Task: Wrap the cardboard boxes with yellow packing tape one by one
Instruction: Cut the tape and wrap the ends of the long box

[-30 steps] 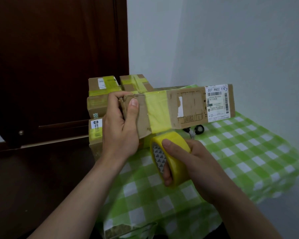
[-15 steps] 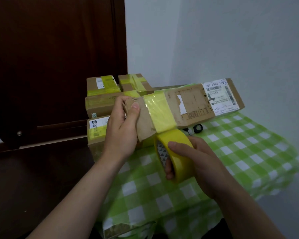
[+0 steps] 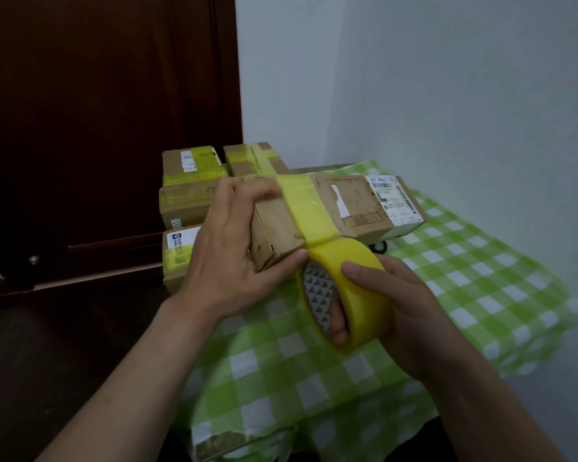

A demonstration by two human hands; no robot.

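A long cardboard box (image 3: 354, 205) with a white shipping label at its far end is held above the table. My left hand (image 3: 234, 248) grips its near end, thumb under the bottom corner. A band of yellow tape (image 3: 309, 211) crosses the box's top and runs down into the yellow tape roll (image 3: 347, 291). My right hand (image 3: 387, 308) holds that roll just below the box, fingers through its core. The box's underside is hidden.
Several taped cardboard boxes (image 3: 194, 195) are stacked at the table's far left. A green-and-white checked cloth (image 3: 464, 278) covers the table. Black scissor handles (image 3: 379, 246) peek out under the held box. A dark wooden door (image 3: 97, 128) stands left, a white wall right.
The box has tilted so its top faces me more, and its far end dropped. My left hand shifted its grip around the near end. The roll came closer, right under the box.
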